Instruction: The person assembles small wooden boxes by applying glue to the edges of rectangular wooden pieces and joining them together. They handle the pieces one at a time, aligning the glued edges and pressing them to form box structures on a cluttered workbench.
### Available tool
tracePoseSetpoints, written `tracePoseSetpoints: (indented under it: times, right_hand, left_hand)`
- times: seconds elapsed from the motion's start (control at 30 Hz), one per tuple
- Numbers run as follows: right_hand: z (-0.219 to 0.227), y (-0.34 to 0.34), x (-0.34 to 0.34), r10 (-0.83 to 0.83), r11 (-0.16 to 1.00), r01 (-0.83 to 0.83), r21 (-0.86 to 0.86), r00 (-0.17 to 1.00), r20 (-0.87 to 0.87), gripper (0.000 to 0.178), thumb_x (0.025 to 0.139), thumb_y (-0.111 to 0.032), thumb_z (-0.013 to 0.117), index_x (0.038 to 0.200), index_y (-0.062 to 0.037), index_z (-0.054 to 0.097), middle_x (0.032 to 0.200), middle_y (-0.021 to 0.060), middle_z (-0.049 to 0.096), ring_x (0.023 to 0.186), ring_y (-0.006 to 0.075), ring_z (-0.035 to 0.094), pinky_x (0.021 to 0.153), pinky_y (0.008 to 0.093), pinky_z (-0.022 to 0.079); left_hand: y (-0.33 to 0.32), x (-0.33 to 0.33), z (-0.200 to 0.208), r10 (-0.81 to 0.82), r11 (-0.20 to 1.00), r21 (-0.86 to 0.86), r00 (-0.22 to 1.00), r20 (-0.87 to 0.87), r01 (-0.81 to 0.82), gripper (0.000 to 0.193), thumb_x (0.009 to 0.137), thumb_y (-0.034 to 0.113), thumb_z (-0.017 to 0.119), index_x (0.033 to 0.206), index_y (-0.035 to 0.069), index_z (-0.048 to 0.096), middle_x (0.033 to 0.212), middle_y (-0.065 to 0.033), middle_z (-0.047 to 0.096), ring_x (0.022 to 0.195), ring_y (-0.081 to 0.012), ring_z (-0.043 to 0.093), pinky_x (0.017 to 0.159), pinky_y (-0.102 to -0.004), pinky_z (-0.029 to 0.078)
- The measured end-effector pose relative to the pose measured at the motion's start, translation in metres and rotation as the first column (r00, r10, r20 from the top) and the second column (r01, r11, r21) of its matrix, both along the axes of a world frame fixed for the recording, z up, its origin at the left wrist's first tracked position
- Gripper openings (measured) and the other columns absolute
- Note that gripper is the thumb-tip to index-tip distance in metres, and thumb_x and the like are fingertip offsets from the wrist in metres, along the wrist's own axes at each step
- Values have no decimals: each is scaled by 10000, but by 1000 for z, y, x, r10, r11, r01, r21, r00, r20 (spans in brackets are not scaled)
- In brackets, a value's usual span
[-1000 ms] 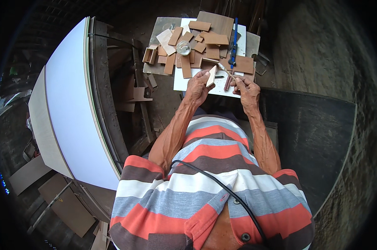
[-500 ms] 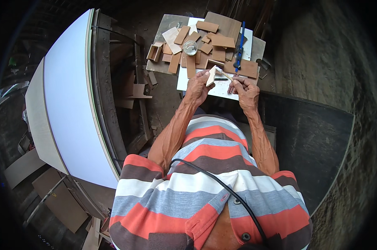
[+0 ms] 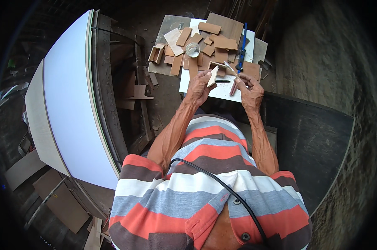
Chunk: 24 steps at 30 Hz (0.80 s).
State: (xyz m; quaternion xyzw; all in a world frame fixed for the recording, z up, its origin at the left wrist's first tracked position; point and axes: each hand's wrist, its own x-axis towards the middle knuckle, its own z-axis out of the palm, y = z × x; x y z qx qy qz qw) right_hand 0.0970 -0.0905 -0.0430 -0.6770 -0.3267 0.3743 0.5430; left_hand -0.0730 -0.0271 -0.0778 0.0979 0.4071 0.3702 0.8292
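My left hand (image 3: 200, 88) is closed on a small pale wooden piece (image 3: 213, 76), held tilted with its narrow edge up. In my right hand (image 3: 250, 91) the fingers pinch a thin stick (image 3: 232, 69) with a whitish smeared tip, which points up and left, apart from the wooden piece. Beyond the hands a clear round jar (image 3: 192, 50) with whitish stuff inside stands among the wood pieces. A small open wooden box (image 3: 216, 68) sits just behind the piece. Under my right hand lies a reddish-brown strip (image 3: 233, 88), partly hidden.
Several brown wood pieces (image 3: 225, 43) cover the work table, with another small open box (image 3: 156, 53) at its left. A blue bar-shaped tool (image 3: 241, 54) lies on the right, and a black pen-like thing (image 3: 222, 81) nearer. Large white panels (image 3: 74, 96) stand left; a dark board (image 3: 309, 137) is right.
My right hand has drawn slightly right, taking the stick's tip away from the wooden piece. The left hand stays nearly where it was, still holding the piece.
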Motion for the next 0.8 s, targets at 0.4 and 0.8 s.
tracePoseSetpoints:
  times: [0.4,0.8]
  right_hand:
    - [7,8,3,124,986,-102,-130,977,172,132,844,-72,675,944,4,715,723,31,661,614,78,586,583,232,450]
    - [3,9,11,214,970,-213,-116,977,-6,115,852,-89,663,926,-24,720,700,2,648,557,58,524,530,235,421]
  left_hand:
    - [7,-2,1,-38,999,6,999,-3,38,185,948,164,596,1074,30,575,849,-37,606,745,-139,562,742,-313,493]
    - [13,0,-9,-15,1000,3,1000,22,15,255,929,124,599,1162,25,566,895,-21,605,778,-134,566,776,-312,488]
